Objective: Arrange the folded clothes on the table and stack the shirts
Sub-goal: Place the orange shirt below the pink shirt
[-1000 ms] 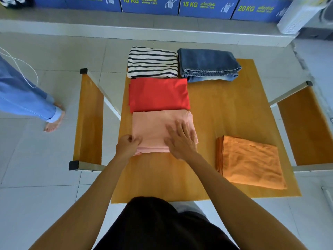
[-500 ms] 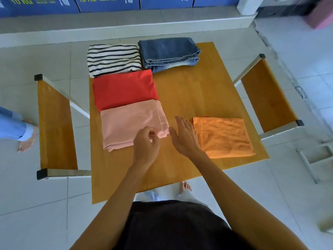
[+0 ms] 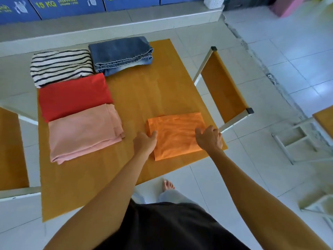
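On the wooden table (image 3: pixel 153 92) a folded orange shirt (image 3: pixel 176 134) lies near the right front edge. My left hand (image 3: pixel 145 142) grips its left side, thumb on top of the cloth. My right hand (image 3: pixel 210 138) grips its right side. Along the table's left side lie a folded pink shirt (image 3: pixel 84 132), a folded red shirt (image 3: pixel 73 96) behind it and a striped black-and-white shirt (image 3: pixel 61 66) at the back. Folded blue jeans (image 3: pixel 120 54) sit next to the striped shirt at the back.
A wooden bench (image 3: pixel 223 85) stands right of the table and another bench (image 3: pixel 10 148) left of it. Blue boxes (image 3: pixel 66 4) line the ledge behind. A white frame (image 3: pixel 295 138) lies on the tiled floor at right. My bare foot (image 3: pixel 167 184) shows below the table edge.
Both hands left the pink shirt and moved right to the orange shirt, now closing on its two sides. The view swung right.
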`<state>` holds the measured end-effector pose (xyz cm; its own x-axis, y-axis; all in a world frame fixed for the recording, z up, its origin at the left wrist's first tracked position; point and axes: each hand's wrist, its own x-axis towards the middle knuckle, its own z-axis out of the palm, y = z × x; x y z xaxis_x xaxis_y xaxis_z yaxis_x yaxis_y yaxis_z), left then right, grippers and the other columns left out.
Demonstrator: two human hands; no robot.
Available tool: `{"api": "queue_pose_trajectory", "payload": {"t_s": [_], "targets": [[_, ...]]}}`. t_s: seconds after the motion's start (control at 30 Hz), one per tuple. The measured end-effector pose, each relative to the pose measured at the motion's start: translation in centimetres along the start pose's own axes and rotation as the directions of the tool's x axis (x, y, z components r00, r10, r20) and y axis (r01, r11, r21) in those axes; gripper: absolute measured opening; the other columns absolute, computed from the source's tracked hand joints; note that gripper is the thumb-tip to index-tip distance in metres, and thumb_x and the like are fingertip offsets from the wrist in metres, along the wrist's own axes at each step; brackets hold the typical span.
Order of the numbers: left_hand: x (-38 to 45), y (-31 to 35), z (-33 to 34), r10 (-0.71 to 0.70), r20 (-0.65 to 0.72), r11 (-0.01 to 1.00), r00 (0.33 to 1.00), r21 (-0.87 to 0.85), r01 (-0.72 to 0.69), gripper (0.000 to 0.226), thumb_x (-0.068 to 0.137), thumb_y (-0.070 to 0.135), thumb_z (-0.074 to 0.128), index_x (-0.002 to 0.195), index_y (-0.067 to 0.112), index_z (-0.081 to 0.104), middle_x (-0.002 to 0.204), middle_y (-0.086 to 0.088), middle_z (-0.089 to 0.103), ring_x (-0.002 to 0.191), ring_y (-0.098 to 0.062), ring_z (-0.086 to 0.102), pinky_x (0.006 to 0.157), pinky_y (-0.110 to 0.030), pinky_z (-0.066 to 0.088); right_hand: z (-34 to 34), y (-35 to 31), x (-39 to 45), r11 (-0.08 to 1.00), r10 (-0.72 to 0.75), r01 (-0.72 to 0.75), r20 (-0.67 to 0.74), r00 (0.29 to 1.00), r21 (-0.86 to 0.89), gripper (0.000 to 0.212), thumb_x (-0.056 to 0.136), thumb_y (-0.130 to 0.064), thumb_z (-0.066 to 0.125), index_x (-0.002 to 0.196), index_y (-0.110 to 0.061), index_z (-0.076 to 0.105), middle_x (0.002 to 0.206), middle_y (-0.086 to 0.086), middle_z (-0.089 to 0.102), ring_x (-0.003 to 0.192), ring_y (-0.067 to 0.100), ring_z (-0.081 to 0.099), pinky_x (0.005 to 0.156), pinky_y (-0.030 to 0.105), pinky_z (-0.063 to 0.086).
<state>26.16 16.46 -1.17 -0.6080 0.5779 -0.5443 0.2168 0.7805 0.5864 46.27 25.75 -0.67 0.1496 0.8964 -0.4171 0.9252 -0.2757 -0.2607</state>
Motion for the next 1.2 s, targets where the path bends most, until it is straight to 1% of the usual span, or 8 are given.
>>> {"api": "queue_pose_trajectory", "payload": {"t_s": [0.17,0.33,0.5,0.63,0.77,0.9,1.03,1.2], "targets": [[-0.5,0.1,2.0,-0.097,0.009,0.995,0.995,-0.030,0.097,0.062,0.086,0.070,0.052,0.078,0.010,0.058,0.075,-0.002,0.059,0.074,-0.021,0.058,0.068,-0.036,0.045,-0.2,0.7,2.0,0.995,0.053,-0.057,0.052,0.997,0.082,0.085,0.076,-0.082,0.052,0.130,-0.016,0.051,0.121,0.008,0.064,0.111,0.032,0.062,0.090,0.045,0.053],[-1.8,-1.3,2.1,-0.107,0.050,0.977,0.993,-0.183,0.114,0.055,0.092,0.061,0.051,0.111,0.010,0.062,0.096,-0.001,0.059,0.090,-0.022,0.056,0.078,-0.034,0.044,0.1,1.2,2.4,0.967,-0.092,0.061,0.116,0.989,0.248,0.046,0.088,-0.065,0.056,0.082,-0.020,0.061,0.087,0.001,0.067,0.093,0.026,0.066,0.083,0.041,0.056],[-3.7,-5.2,-1.2,-0.077,0.064,0.903,0.995,-0.418,0.096,0.068,0.085,0.072,0.050,0.132,0.023,0.050,0.124,0.006,0.057,0.115,-0.022,0.057,0.099,-0.044,0.048,1.9,-0.8,-0.1,0.918,-0.302,0.246,0.144,0.942,0.312,0.045,0.090,-0.060,0.055,0.108,-0.019,0.059,0.094,-0.001,0.062,0.097,0.029,0.063,0.088,0.051,0.055],[-5.2,-9.8,-5.4,-0.151,-0.001,0.863,0.989,-0.487,0.131,0.058,0.092,0.064,0.048,0.133,0.022,0.046,0.124,0.003,0.055,0.108,-0.021,0.055,0.085,-0.037,0.047,4.3,-3.7,-3.3,0.851,-0.454,0.341,0.233,0.860,0.399,0.042,0.095,-0.052,0.057,0.116,-0.015,0.055,0.102,0.001,0.062,0.097,0.027,0.062,0.080,0.040,0.053],[-6.6,-14.1,-10.5,-0.238,-0.135,0.853,0.962,-0.502,0.141,0.064,0.092,0.065,0.044,0.141,0.024,0.042,0.131,0.004,0.050,0.118,-0.024,0.051,0.095,-0.043,0.044,5.8,-7.6,-6.9,0.779,-0.551,0.321,0.344,0.760,0.538,0.048,0.095,-0.050,0.060,0.127,-0.014,0.054,0.114,-0.002,0.061,0.102,0.022,0.061,0.077,0.032,0.051],[-6.6,-16.9,-14.8,-0.306,-0.242,0.844,0.921,-0.516,0.145,0.065,0.091,0.066,0.044,0.141,0.024,0.045,0.136,0.001,0.052,0.122,-0.028,0.052,0.103,-0.049,0.043,7.8,-10.7,-10.0,0.796,-0.562,0.280,0.482,0.673,0.537,0.052,0.095,-0.054,0.058,0.133,-0.021,0.048,0.121,-0.007,0.056,0.107,0.020,0.058,0.090,0.040,0.053],[-5.4,-19.0,-16.5,-0.340,-0.346,0.865,0.874,-0.481,0.146,0.053,0.096,0.055,0.048,0.127,0.013,0.059,0.124,-0.005,0.061,0.112,-0.029,0.057,0.094,-0.042,0.045,10.3,-12.2,-12.0,0.841,-0.509,0.255,0.539,0.671,0.476,0.047,0.098,-0.044,0.059,0.133,-0.016,0.050,0.120,-0.004,0.056,0.104,0.019,0.056,0.090,0.037,0.050],[-3.4,-21.3,-17.5,-0.354,-0.249,0.870,0.901,-0.442,0.220,0.025,0.099,0.037,0.050,0.106,0.017,0.064,0.108,-0.003,0.062,0.110,-0.032,0.058,0.087,-0.037,0.042,12.2,-12.8,-12.2,0.883,-0.459,0.305,0.514,0.725,0.357,0.030,0.096,-0.038,0.061,0.116,-0.016,0.058,0.113,0.004,0.065,0.094,0.021,0.062,0.079,0.036,0.051]]}}
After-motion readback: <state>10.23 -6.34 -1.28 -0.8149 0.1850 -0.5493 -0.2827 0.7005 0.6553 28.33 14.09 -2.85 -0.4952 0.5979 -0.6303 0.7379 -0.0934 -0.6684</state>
